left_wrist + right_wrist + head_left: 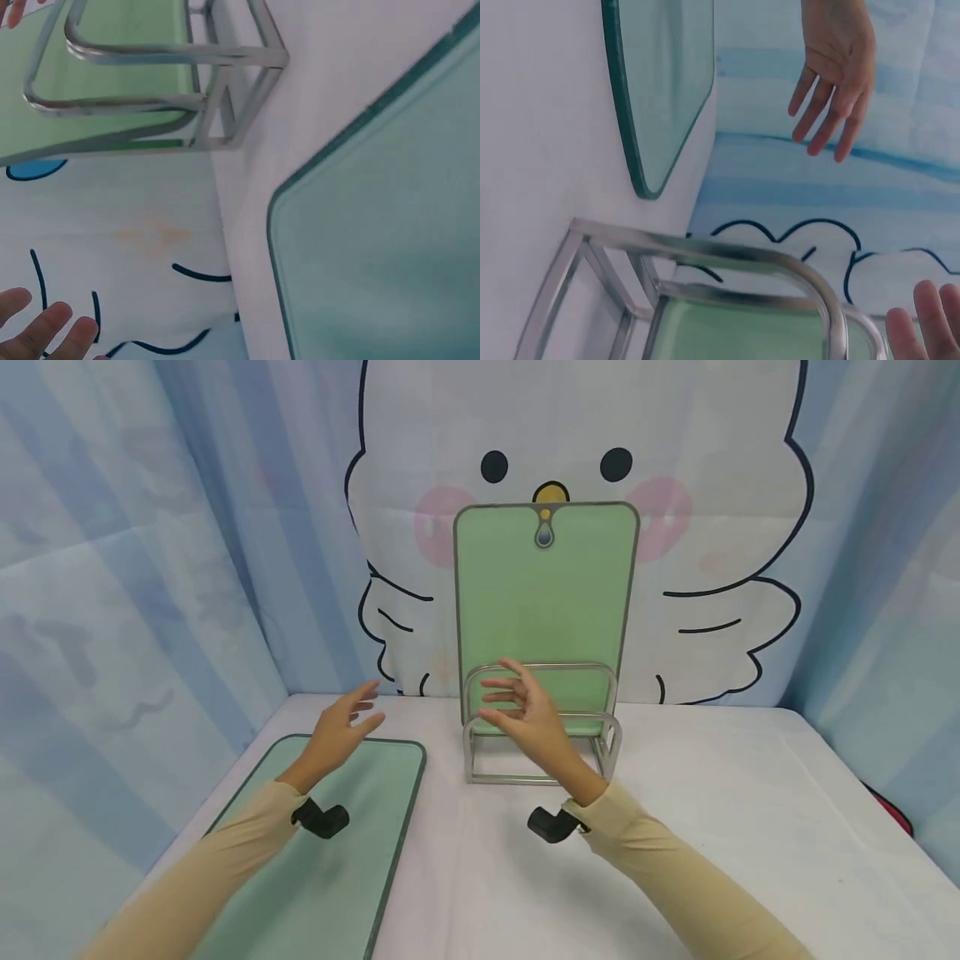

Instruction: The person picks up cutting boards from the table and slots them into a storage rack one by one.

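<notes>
A light green cutting board [543, 602] with a drop-shaped hole near its top stands upright in a metal rack [542, 779]. My right hand [528, 714] hovers in front of the rack, fingers spread and relaxed, holding nothing; it hides part of the rack and board. My left hand [333, 735] is held above a second, blue-green cutting board [315, 868] that lies flat on the table. Its fingers are loosely extended with nothing in them. The left wrist view shows the rack's bent bars [150, 52] beside the flat board's corner [281, 199].
A white cloth covers the table [720, 827]. Behind it hangs a curtain [720, 543] with a bird drawing, and blue curtains [127, 568] close in the sides. Something dark with red [888, 806] shows at the right table edge.
</notes>
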The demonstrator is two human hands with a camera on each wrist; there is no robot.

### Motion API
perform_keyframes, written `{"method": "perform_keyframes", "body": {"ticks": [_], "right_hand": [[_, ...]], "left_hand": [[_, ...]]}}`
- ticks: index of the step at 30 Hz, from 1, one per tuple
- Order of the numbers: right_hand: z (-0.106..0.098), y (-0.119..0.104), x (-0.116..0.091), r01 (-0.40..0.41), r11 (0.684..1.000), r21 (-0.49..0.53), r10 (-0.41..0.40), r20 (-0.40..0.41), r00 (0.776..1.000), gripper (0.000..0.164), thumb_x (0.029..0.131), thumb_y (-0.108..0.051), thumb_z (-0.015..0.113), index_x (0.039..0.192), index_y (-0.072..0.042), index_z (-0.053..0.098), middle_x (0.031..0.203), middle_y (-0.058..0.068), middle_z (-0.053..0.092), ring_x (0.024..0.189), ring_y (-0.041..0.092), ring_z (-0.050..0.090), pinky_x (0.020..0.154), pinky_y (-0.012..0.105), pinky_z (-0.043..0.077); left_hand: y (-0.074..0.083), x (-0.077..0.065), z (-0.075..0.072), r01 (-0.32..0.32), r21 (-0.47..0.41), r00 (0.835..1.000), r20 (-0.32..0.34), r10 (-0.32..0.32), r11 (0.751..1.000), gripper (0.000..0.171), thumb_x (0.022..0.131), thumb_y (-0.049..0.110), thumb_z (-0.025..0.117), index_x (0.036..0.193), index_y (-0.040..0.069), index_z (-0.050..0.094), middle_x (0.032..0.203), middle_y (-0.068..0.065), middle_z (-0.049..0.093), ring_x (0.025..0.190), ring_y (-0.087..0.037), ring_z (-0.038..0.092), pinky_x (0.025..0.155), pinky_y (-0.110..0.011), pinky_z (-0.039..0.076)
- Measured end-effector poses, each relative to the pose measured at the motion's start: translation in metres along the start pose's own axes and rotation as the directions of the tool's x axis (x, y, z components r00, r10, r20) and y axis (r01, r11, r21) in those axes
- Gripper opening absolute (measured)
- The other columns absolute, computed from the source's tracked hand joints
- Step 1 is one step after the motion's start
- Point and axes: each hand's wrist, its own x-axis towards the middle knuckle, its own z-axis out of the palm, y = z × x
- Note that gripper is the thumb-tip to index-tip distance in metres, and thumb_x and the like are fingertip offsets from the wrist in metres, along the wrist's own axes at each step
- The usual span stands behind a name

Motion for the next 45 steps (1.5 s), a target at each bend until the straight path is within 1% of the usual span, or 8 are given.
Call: {"method": "perform_keyframes", "body": {"ticks": [9,15,20,23,28,36,41,45], "right_hand": [[0.041,0.008,-0.005,-0.085,0.996,-0.004,0.085,0.147,0.986,0.067,0.087,-0.013,0.067,0.144,-0.008,0.031,0.128,0.016,0.058,0.107,0.028,0.063,0.087,0.036,0.054],[0.064,0.012,-0.004,-0.148,0.989,0.0,0.144,0.211,0.967,0.066,0.086,-0.015,0.069,0.142,-0.009,0.036,0.124,0.015,0.061,0.104,0.027,0.064,0.08,0.03,0.055],[0.085,0.019,-0.005,-0.266,0.964,0.0,0.252,0.317,0.914,0.06,0.088,-0.02,0.067,0.14,-0.009,0.04,0.121,0.013,0.062,0.1,0.023,0.066,0.077,0.031,0.057],[0.096,0.027,-0.007,-0.352,0.936,0.009,0.326,0.36,0.874,0.058,0.089,-0.022,0.066,0.139,-0.007,0.04,0.119,0.013,0.063,0.095,0.023,0.068,0.076,0.032,0.057],[0.108,0.04,-0.009,-0.466,0.884,0.044,0.417,0.377,0.827,0.056,0.089,-0.023,0.065,0.137,-0.004,0.042,0.117,0.015,0.064,0.094,0.028,0.068,0.073,0.034,0.058],[0.12,0.051,-0.013,-0.571,0.818,0.073,0.509,0.373,0.776,0.061,0.089,-0.025,0.066,0.137,0.002,0.04,0.116,0.016,0.064,0.092,0.028,0.068,0.072,0.036,0.059],[0.123,0.055,-0.02,-0.616,0.788,0.028,0.558,0.392,0.731,0.058,0.091,-0.028,0.062,0.131,0.008,0.041,0.111,0.018,0.066,0.091,0.03,0.069,0.072,0.036,0.059],[0.124,0.057,-0.022,-0.659,0.752,0.034,0.597,0.39,0.701,0.052,0.092,-0.025,0.062,0.125,0.01,0.043,0.108,0.019,0.066,0.089,0.03,0.069,0.071,0.036,0.059]], "left_hand": [[-0.035,-0.029,-0.019,0.134,0.064,0.99,0.044,-0.137,0.989,0.057,0.098,0.023,0.051,0.145,-0.002,0.03,0.138,-0.03,0.043,0.122,-0.045,0.046,0.098,-0.057,0.042],[-0.057,-0.047,-0.03,0.256,0.068,0.961,0.086,-0.261,0.964,0.06,0.099,0.028,0.048,0.145,-0.003,0.027,0.14,-0.031,0.038,0.126,-0.047,0.041,0.097,-0.058,0.04],[-0.075,-0.058,-0.041,0.366,0.114,0.916,0.13,-0.379,0.924,0.066,0.099,0.036,0.045,0.146,-0.004,0.023,0.143,-0.033,0.031,0.128,-0.049,0.036,0.096,-0.058,0.041],[-0.086,-0.064,-0.047,0.398,0.124,0.9,0.138,-0.413,0.909,0.068,0.099,0.038,0.042,0.146,-0.005,0.02,0.144,-0.035,0.027,0.128,-0.05,0.034,0.096,-0.059,0.04],[-0.101,-0.075,-0.054,0.442,0.097,0.882,0.134,-0.451,0.892,0.068,0.1,0.037,0.04,0.147,-0.007,0.017,0.145,-0.036,0.024,0.129,-0.052,0.031,0.099,-0.06,0.038],[-0.117,-0.084,-0.066,0.519,0.141,0.831,0.146,-0.536,0.843,0.074,0.099,0.04,0.04,0.145,-0.012,0.013,0.145,-0.039,0.019,0.13,-0.054,0.025,0.103,-0.062,0.031],[-0.12,-0.087,-0.072,0.492,0.248,0.842,0.106,-0.529,0.834,0.072,0.098,0.035,0.043,0.14,-0.018,0.019,0.136,-0.043,0.027,0.121,-0.056,0.035,0.095,-0.061,0.038],[-0.122,-0.091,-0.074,0.481,0.281,0.849,0.086,-0.521,0.83,0.069,0.097,0.033,0.044,0.137,-0.021,0.025,0.131,-0.044,0.034,0.115,-0.055,0.041,0.09,-0.059,0.043]]}}
